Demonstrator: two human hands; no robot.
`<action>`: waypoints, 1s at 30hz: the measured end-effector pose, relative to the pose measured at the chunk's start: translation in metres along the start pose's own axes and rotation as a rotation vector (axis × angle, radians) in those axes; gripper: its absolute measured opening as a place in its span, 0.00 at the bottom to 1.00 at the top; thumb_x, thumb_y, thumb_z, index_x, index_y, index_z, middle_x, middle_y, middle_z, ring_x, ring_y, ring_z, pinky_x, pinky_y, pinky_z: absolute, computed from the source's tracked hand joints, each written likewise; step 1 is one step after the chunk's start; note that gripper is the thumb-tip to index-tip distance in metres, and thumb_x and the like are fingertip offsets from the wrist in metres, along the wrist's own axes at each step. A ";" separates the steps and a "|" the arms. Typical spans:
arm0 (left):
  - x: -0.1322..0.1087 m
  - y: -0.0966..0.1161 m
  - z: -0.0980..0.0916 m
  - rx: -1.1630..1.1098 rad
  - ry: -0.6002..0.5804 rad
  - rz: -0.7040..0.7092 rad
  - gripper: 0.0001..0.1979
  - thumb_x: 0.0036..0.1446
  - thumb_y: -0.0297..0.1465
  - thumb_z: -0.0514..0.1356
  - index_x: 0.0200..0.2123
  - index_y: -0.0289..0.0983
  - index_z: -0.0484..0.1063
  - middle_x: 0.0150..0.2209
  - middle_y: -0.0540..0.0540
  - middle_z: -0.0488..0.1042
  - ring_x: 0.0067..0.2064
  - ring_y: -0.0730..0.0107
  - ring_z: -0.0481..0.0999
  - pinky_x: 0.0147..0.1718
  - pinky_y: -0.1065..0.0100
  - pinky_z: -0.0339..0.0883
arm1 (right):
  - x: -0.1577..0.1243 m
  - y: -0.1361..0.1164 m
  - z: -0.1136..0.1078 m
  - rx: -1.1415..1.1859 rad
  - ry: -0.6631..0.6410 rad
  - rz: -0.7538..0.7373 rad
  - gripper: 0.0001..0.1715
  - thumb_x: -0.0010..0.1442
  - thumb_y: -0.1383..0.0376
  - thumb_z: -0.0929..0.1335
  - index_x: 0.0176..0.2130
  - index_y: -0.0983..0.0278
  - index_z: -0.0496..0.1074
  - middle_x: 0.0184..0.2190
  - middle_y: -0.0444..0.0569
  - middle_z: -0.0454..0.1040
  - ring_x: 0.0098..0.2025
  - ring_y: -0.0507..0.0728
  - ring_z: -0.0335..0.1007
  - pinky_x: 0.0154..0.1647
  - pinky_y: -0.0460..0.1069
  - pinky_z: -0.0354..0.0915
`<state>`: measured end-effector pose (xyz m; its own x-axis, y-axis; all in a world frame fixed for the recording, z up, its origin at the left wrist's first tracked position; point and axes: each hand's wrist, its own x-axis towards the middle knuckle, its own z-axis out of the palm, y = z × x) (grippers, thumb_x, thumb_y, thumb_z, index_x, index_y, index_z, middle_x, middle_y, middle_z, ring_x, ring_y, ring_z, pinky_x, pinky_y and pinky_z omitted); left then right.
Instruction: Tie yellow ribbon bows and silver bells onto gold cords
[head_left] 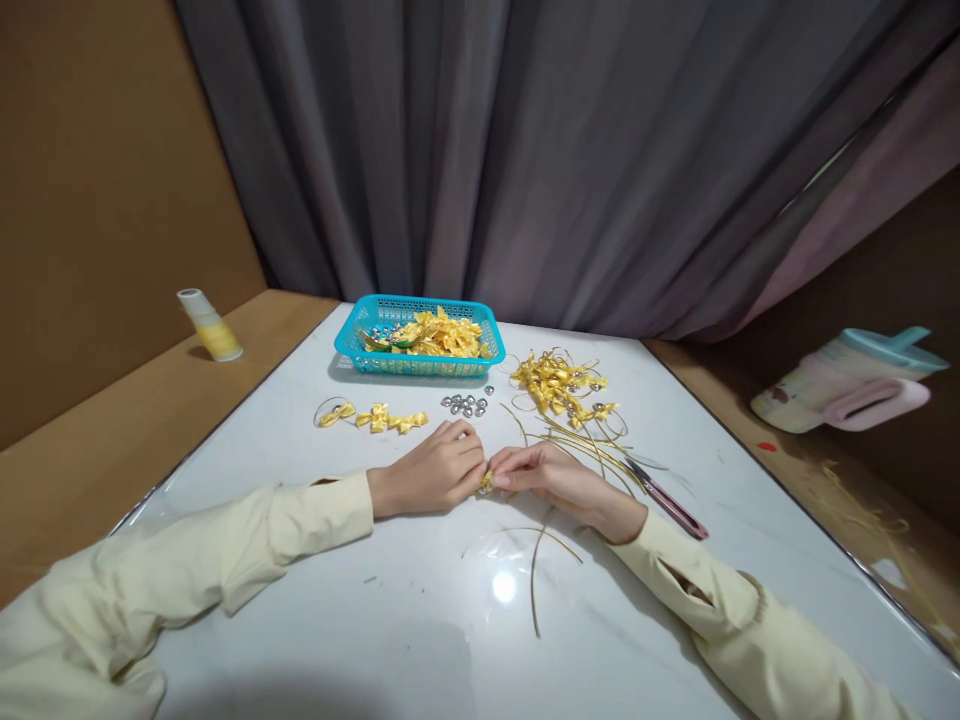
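Both my hands meet over the middle of the white table. My left hand is closed, its fingers bent around one side of a small yellow ribbon bow. From the other side my right hand pinches the same bow between thumb and fingers. Most of the bow is hidden by my fingertips. Just beyond my hands lies a small cluster of silver bells or beads, too small to tell which. A few yellow bows lie in a row to the left.
A blue basket of yellow bows stands at the back. To its right is a pile of bows with gold cords. Loose gold cords and a pink-handled cutter lie near my right hand. A tumbler and a thread spool flank the table.
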<state>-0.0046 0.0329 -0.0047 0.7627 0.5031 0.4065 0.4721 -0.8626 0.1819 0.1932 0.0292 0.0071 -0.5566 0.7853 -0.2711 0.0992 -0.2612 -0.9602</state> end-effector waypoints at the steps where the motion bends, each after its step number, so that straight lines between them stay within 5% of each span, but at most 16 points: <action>1: 0.000 0.000 0.000 0.000 0.002 0.001 0.12 0.61 0.26 0.47 0.28 0.34 0.66 0.29 0.43 0.68 0.38 0.63 0.62 0.40 0.62 0.60 | 0.000 0.000 0.000 0.000 0.000 0.000 0.08 0.43 0.63 0.74 0.26 0.65 0.78 0.33 0.47 0.73 0.35 0.51 0.66 0.40 0.46 0.62; 30: 0.000 -0.001 0.001 0.001 0.022 0.016 0.12 0.60 0.26 0.48 0.28 0.33 0.67 0.28 0.44 0.68 0.37 0.64 0.61 0.39 0.63 0.60 | 0.001 -0.001 0.001 -0.009 0.011 0.025 0.11 0.41 0.61 0.75 0.26 0.66 0.78 0.33 0.47 0.74 0.33 0.51 0.66 0.39 0.48 0.63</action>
<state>-0.0042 0.0336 -0.0058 0.7600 0.4882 0.4291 0.4604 -0.8703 0.1748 0.1917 0.0294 0.0084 -0.5451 0.7843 -0.2962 0.1206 -0.2762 -0.9535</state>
